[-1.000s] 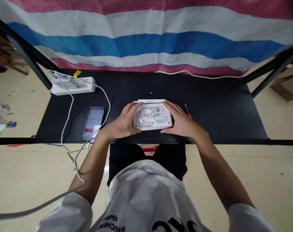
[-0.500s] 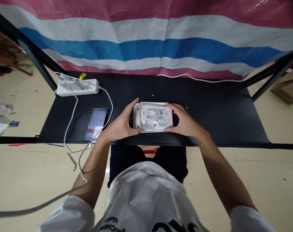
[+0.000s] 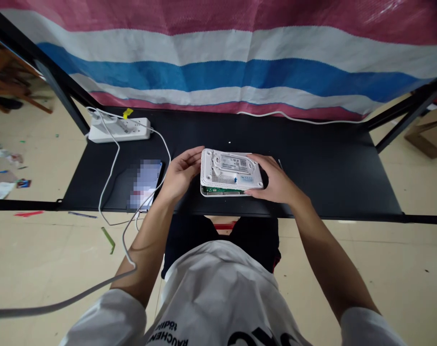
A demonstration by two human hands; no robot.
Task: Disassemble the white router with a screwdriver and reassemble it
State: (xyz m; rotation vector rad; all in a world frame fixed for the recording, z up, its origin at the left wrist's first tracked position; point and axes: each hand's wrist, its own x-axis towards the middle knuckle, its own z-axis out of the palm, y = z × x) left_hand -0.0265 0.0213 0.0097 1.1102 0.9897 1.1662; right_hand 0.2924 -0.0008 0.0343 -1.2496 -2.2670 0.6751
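Observation:
A white perforated cover (image 3: 223,179) with a label sits tilted on a white lower case (image 3: 223,194) on the black table. Between the two, along the near edge, a green circuit board (image 3: 218,190) shows. My right hand (image 3: 272,180) grips the right end of the cover, thumb at the near corner and fingers at the far one. My left hand (image 3: 184,173) is at the left end, its fingers bent and their tips by the far left corner; whether it grips the device cannot be made out.
On the left of the black table (image 3: 326,168) lie a phone (image 3: 146,185) and a white power strip (image 3: 137,129) with cables. A white cable (image 3: 124,240) crosses my left forearm. Striped sheeting (image 3: 218,74) hangs behind. A thin cable runs along the back edge.
The cover's left side has lifted and turned out of line with the lower case, baring the green board. My left thumb has left the near edge and my left hand has shifted left.

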